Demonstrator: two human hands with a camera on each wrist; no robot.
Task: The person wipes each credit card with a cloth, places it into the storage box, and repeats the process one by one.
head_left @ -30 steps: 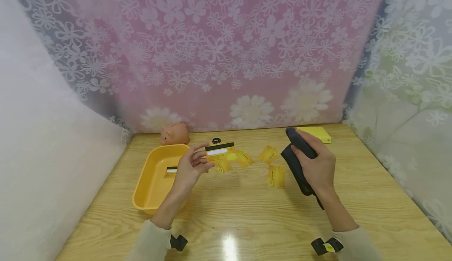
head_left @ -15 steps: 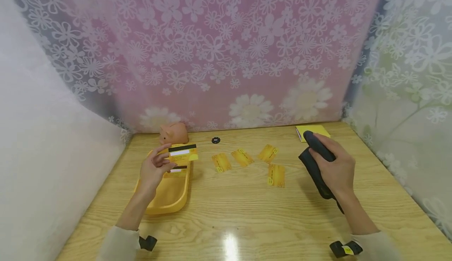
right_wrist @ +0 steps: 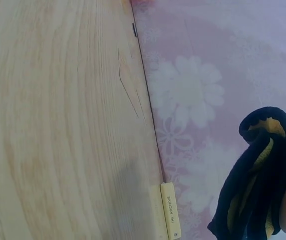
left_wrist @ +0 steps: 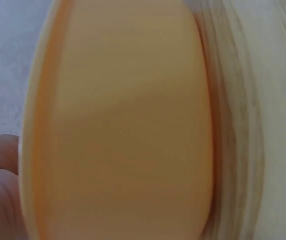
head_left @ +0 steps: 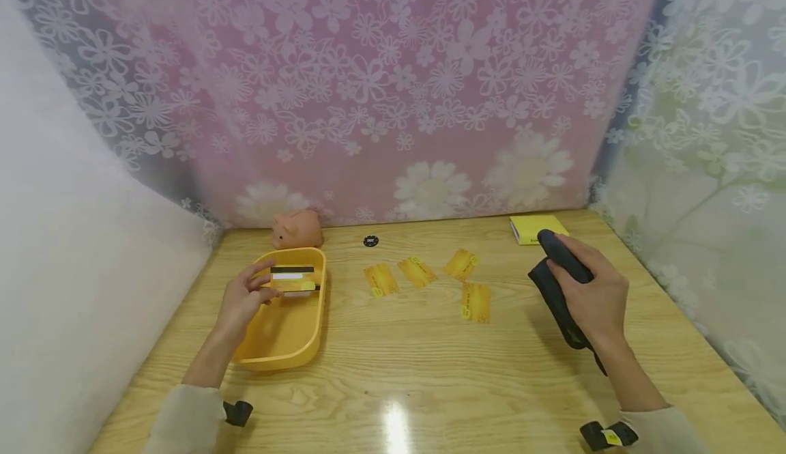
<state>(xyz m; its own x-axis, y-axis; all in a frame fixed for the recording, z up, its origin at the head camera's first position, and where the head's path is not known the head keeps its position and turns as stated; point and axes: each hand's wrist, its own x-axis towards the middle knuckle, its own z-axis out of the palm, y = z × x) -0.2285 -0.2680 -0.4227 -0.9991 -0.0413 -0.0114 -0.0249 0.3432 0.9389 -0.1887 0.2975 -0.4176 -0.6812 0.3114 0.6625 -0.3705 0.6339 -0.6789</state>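
Left grip [head_left: 237, 304] pinches one striped card [head_left: 292, 278] over one tray [head_left: 282, 332] with another card [head_left: 299, 294] inside. Right grip [head_left: 597, 297], well apart, holds one dark pouch [head_left: 555, 309]; four loose cards [head_left: 417, 272] lie between, off the surface's [head_left: 442, 372] edges.

Striped yellow card [head_left: 292, 276] over a tray [head_left: 279, 331], dark pouch [head_left: 557, 302] aloft

A flat tabletop of pale, yellowish wood grain [head_left: 393, 362] spreads from near to far. Along its far edge rises a pink-mauve backdrop printed with white flower outlines [head_left: 381, 99], large pale daisies [head_left: 432, 191] low down, and greyish-blue bands at its left and right sides. A plain whitish wall surface [head_left: 86, 235] closes the left; a pale, green-tinged floral panel [head_left: 700, 181] closes the right. A bright white light reflection [head_left: 396, 427] gleams on the near wood.
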